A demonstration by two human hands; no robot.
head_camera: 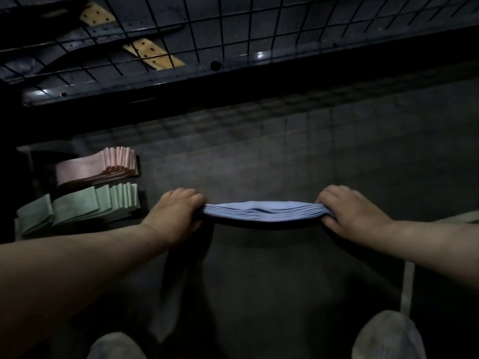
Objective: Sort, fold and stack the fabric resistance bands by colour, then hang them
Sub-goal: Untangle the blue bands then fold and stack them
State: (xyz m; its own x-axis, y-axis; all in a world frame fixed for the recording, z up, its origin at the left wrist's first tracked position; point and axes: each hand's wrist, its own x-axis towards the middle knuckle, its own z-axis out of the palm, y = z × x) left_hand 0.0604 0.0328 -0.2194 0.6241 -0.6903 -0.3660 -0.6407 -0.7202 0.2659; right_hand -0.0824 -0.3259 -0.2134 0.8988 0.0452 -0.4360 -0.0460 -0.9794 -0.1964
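A stack of several blue fabric bands [261, 211] hangs level just above the dark floor, stretched between both hands. My left hand [176, 212] grips its left end and my right hand [355, 211] grips its right end, fingers curled over the fabric. To the left on the floor lie a folded pile of pink bands [98, 168] and, in front of it, a folded pile of green bands [77, 207], both fanned at their right ends.
A black wire grid rack [233, 29] with a dark metal frame runs across the top of the view. Tan perforated strips [153, 54] show behind the grid. My two light shoes [388, 338] are at the bottom edge. Dark floor surrounds the piles.
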